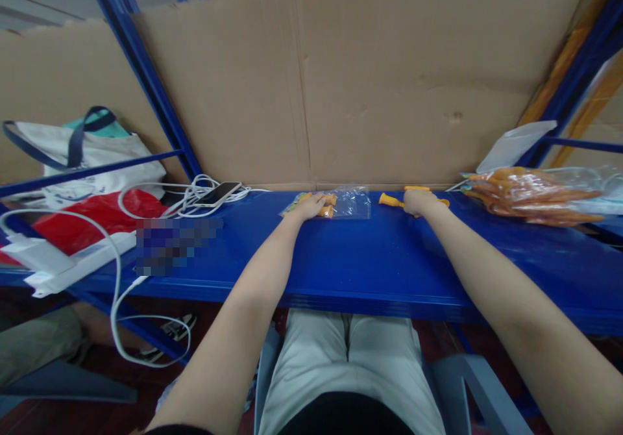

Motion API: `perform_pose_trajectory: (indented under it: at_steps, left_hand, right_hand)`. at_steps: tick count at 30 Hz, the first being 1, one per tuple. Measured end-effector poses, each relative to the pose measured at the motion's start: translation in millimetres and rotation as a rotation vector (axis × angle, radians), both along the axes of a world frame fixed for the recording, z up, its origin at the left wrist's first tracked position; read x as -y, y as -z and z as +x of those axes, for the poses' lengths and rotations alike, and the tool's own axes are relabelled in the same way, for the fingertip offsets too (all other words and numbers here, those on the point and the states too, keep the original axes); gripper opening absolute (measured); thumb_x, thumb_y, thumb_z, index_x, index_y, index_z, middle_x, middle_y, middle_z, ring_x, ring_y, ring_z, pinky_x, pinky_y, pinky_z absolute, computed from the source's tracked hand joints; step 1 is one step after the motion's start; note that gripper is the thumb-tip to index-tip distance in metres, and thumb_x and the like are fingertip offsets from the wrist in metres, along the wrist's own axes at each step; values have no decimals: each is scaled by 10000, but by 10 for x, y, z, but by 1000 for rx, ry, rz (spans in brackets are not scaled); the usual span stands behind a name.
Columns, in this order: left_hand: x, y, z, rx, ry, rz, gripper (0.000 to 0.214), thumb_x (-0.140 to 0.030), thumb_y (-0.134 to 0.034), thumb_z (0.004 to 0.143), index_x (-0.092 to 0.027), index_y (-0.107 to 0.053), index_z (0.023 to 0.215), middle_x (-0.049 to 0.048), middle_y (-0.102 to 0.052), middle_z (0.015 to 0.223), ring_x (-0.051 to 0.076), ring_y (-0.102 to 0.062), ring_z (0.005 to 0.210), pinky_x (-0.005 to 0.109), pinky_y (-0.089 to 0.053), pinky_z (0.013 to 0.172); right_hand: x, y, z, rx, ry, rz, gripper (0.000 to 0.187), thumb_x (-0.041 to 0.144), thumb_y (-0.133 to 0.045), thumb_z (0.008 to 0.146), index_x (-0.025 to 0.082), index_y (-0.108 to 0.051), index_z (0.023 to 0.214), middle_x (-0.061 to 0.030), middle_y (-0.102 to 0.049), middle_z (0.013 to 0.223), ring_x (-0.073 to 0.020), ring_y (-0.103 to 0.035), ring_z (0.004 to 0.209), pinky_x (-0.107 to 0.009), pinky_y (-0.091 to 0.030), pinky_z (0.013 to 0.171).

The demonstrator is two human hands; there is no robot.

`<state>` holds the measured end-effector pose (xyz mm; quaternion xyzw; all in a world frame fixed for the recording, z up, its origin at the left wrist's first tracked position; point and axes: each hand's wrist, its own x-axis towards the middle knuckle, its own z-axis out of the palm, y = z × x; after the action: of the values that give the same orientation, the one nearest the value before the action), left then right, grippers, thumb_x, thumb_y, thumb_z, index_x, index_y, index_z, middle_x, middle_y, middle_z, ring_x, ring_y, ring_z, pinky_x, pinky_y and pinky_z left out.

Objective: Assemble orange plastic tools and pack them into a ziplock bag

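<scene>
My left hand lies on a clear plastic bag at the back of the blue shelf, its fingers curled over small orange pieces at the bag's left end. About an arm's width to the right, my right hand is closed round an orange tool-like piece whose ends stick out on both sides of the fist. Both arms reach straight forward over the shelf.
A large clear bag of orange pieces lies at the right. A phone with white cables, a power strip, a red bag and a white tote crowd the left. Cardboard backs the shelf.
</scene>
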<state>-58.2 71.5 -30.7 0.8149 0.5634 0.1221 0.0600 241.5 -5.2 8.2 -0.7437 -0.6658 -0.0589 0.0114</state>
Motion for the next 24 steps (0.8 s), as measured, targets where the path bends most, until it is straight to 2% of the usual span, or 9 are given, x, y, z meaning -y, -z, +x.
perform_pose_trajectory:
  at_steps: [4, 7, 11, 16, 20, 24]
  left_hand:
    - [-13, 8, 0, 4, 5, -1, 577, -383, -198, 991, -201, -406, 1497, 8, -383, 1559, 161, -333, 1454, 274, -219, 1188]
    - [-19, 12, 1, 4, 3, -5, 586, -381, -193, 994, -167, -401, 1498, 29, -381, 1562, 149, -335, 1452, 247, -208, 1184]
    - [-14, 10, 1, 13, 7, -3, 586, -387, -204, 994, -162, -407, 1495, 36, -382, 1561, 149, -338, 1450, 233, -213, 1178]
    - [-6, 2, -5, -2, 3, -14, 588, -400, -186, 994, -190, -399, 1500, 14, -372, 1568, 152, -322, 1458, 253, -202, 1187]
    - [-3, 2, -4, -7, 8, -4, 585, -398, -183, 990, -216, -386, 1508, 8, -375, 1565, 156, -328, 1455, 274, -216, 1188]
    - [36, -26, 3, -31, 5, -7, 592, -404, -169, 993, -208, -388, 1507, 11, -365, 1571, 165, -309, 1465, 271, -203, 1191]
  right_hand:
    - [5, -22, -15, 30, 13, -99, 352, 129, -553, 838, 40, -692, 1149, -244, -714, 1056, -320, -690, 1025, -379, -538, 834]
    - [20, -48, -49, 9, 2, -57, 330, 191, -547, 847, 70, -715, 1105, -222, -723, 1044, -320, -689, 1023, -377, -532, 831]
    - [39, -96, -83, -8, 11, 69, 338, 261, -531, 851, 117, -719, 1092, -179, -737, 1011, -304, -690, 1013, -348, -522, 807]
    - [45, -91, -124, -30, -189, 111, 289, 273, -559, 807, 195, -724, 1031, -74, -755, 925, -223, -698, 873, -266, -489, 727]
    - [61, -55, -215, 7, -320, 90, 275, 247, -569, 805, 190, -732, 1018, -74, -756, 978, -214, -690, 891, -260, -476, 739]
    - [50, -21, -296, 54, -370, 96, 280, 249, -562, 836, 212, -741, 1049, -65, -759, 998, -223, -692, 934, -276, -479, 776]
